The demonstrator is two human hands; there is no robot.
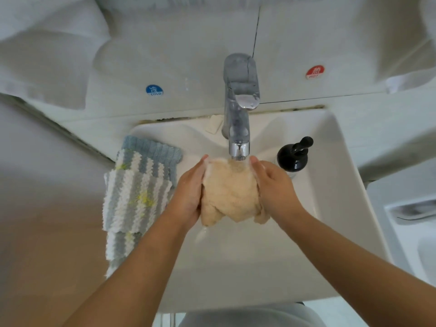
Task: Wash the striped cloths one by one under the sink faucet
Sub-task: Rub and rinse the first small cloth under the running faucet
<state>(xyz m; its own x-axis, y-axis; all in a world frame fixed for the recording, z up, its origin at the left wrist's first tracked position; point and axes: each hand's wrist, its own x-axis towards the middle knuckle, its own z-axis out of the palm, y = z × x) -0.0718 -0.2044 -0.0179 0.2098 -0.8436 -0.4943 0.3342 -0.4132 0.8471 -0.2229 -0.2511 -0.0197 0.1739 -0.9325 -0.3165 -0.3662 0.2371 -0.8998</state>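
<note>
A wet beige cloth [230,192] is bunched between my two hands over the white sink basin [330,161]. My left hand [190,191] grips its left side and my right hand [274,187] grips its right side. Water runs from the chrome faucet [238,109] straight onto the top of the cloth. A stack of grey-and-white striped cloths [136,192] with yellow stains lies on the sink's left rim, hanging over the front edge.
A black soap pump bottle [293,155] stands on the sink's right rim, close to my right hand. A white soap bar [213,123] lies behind the faucet. Blue cold [154,90] and red hot [315,72] stickers mark the wall.
</note>
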